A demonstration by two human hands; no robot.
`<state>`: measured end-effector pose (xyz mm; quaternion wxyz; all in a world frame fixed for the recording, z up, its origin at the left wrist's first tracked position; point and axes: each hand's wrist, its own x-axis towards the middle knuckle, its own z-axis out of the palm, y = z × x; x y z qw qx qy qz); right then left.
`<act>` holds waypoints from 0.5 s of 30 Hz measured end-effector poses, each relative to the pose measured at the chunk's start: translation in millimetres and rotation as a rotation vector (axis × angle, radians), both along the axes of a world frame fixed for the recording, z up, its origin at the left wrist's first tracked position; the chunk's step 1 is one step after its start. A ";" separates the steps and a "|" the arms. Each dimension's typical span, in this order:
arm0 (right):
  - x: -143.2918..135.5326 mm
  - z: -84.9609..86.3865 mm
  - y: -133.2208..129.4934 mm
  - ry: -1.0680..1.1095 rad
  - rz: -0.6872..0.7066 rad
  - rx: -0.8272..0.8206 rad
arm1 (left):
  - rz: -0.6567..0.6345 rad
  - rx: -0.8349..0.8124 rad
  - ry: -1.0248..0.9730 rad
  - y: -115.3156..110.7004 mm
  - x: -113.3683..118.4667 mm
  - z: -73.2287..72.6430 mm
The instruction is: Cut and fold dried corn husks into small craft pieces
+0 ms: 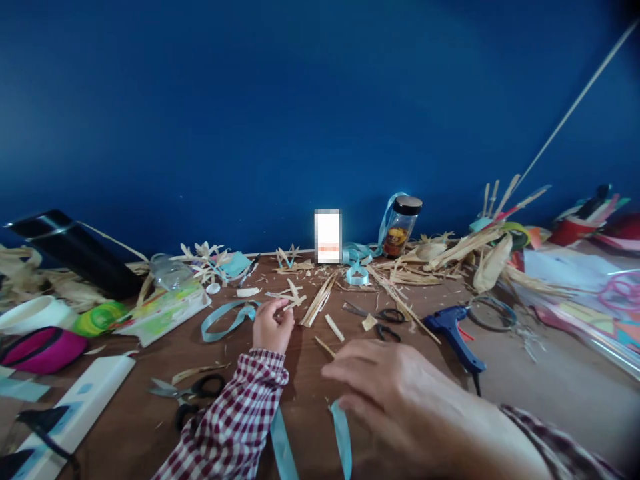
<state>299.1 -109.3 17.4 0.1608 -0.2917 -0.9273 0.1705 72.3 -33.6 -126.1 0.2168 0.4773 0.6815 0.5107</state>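
Observation:
My left hand (273, 327) is closed in a pinch on a small star-like piece of pale dried husk strips (295, 298), which sticks out past the fingertips. To the right and nearer me, my right hand (380, 373) hovers palm down, its fingers stretched forward and a little apart. By its fingertips a thin husk strip (324, 345) shows; whether they touch is unclear. Below the hand hangs or lies a light blue ribbon (341, 433), partly hidden by the thumb. Between the hands lies a loose flat husk piece (334, 328).
Scissors (190, 393) lie left of my left forearm, with another black-handled pair (390, 323) ahead. A blue glue gun (457, 337) rests at right. Behind are husk bundles (320, 300), a lidded jar (403, 227) and a blue wall. A power strip (90, 400) is at left.

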 end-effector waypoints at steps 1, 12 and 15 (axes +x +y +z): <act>-4.2 11.2 -6.0 0.003 0.009 0.018 | 0.004 0.006 0.003 0.1 0.4 0.5; 23.4 49.1 40.9 0.209 -0.199 0.141 | -0.012 -0.006 0.010 -2.3 3.4 -0.5; 36.6 56.5 47.2 0.380 -0.291 0.071 | -0.001 -0.002 0.019 -2.4 4.3 -1.1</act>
